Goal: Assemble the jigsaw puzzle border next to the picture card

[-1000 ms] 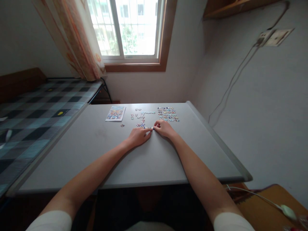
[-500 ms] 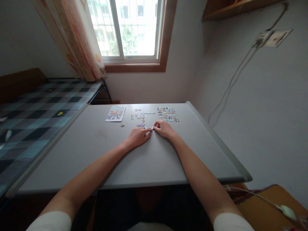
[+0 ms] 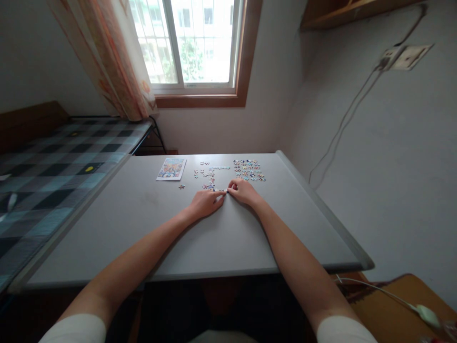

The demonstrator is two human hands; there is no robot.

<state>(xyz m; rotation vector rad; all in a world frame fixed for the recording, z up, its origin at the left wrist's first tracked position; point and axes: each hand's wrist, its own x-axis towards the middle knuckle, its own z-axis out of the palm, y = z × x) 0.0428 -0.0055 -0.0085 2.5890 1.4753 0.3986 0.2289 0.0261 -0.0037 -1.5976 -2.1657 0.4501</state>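
A partly joined jigsaw puzzle (image 3: 212, 177) forms an open frame in the middle of the white table, with a top row, a left side and a bottom row. My left hand (image 3: 204, 203) lies at the bottom row, its index finger stretched along the pieces and the thumb apart below. At the right end of that row, my right hand (image 3: 242, 190) pinches a small dark puzzle piece (image 3: 227, 191) between thumb and fingertips. The two hands' fingertips almost meet there. Fingers partly cover the bottom row, so how the piece fits cannot be made out.
Loose puzzle pieces (image 3: 250, 170) lie in rows at the right. Several more sit left of the frame, with a single piece (image 3: 182, 186) further out. A printed picture sheet (image 3: 171, 169) rests at the back left of the table (image 3: 117, 228). A checked bed (image 3: 71, 157) stands at left.
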